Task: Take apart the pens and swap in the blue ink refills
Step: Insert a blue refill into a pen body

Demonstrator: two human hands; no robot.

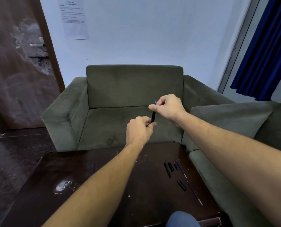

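A dark, scuffed wooden table point(90, 181) stands before an olive fabric armchair point(133, 86) and a pale wall. Above the table's far edge, in front of the chair seat, the black pen barrel point(153, 117) is held nearly upright between both hands. The left hand point(139, 131) curls round its lower end. The right hand point(167, 107) pinches the blue refill point(155, 103), thumb and forefinger closed just below the tip that shows above the barrel.

Whether the refill is going in or coming out I cannot tell. Either way, it should be kept in line with the barrel and slid straight with light pressure, since so thin a tube would likely bend if pushed at an angle. A firm left grip would stop the smooth, slim barrel from twisting.

Near the table's right edge lie matte black barrel pieces point(167, 170), a short black cap point(181, 185) and long, needle-thin spare refills point(193, 191). Another thin blue rod point(94, 167) lies toward the left edge.
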